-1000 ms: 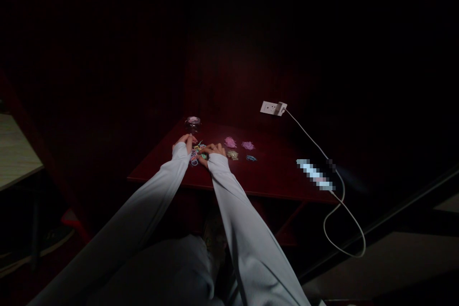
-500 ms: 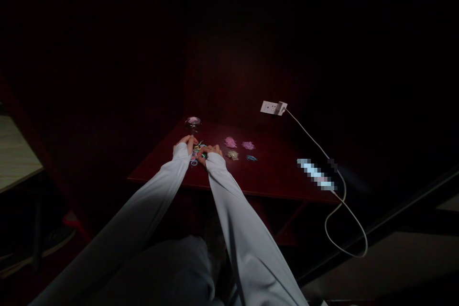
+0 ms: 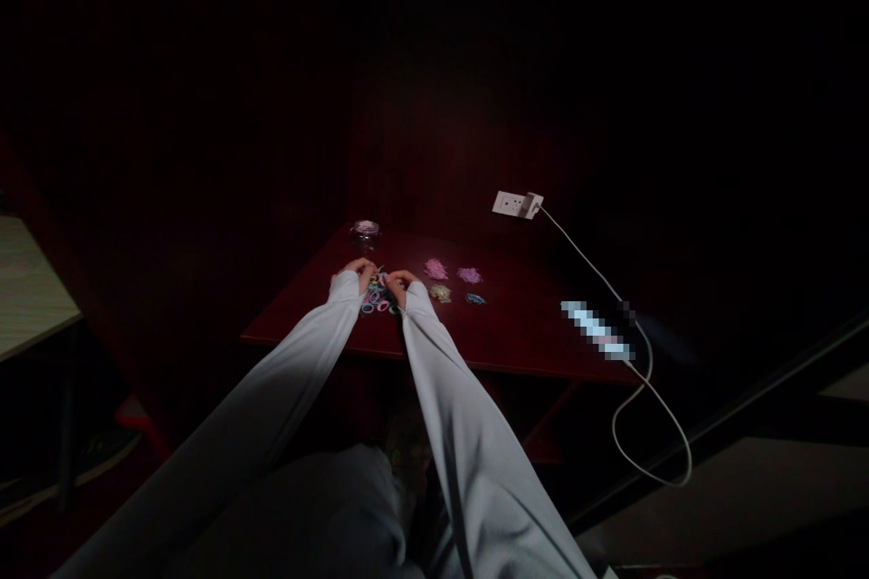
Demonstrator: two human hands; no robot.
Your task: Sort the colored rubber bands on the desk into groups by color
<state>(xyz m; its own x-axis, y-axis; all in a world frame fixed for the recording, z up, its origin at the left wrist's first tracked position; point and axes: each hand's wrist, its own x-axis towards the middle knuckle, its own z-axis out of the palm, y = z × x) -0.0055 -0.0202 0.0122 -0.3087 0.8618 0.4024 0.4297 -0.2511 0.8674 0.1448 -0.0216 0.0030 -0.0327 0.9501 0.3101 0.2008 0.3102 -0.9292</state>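
Both my arms, in pale long sleeves, reach out over a small dark red table (image 3: 516, 335). My left hand (image 3: 358, 270) and my right hand (image 3: 400, 281) sit close together over a mixed heap of small coloured rings (image 3: 377, 300). The fingers of both hands are curled in a pinch over the heap; what they hold is too small and dim to name. To the right of my hands lie sorted little piles: a pink one (image 3: 435, 269), a purple one (image 3: 468, 275), a yellowish one (image 3: 441, 292) and a blue one (image 3: 475, 298).
A small glass jar (image 3: 365, 234) with pink contents stands at the table's back left. A white wall socket with a plug (image 3: 519, 204) feeds a white cable (image 3: 631, 398) to a blurred-out device (image 3: 597, 330) at the table's right edge. A pale surface (image 3: 27, 289) lies far left.
My right hand has drawn back from the yellowish pile toward the mixed heap and closer to my left hand. More of the coloured rings show below my hands.
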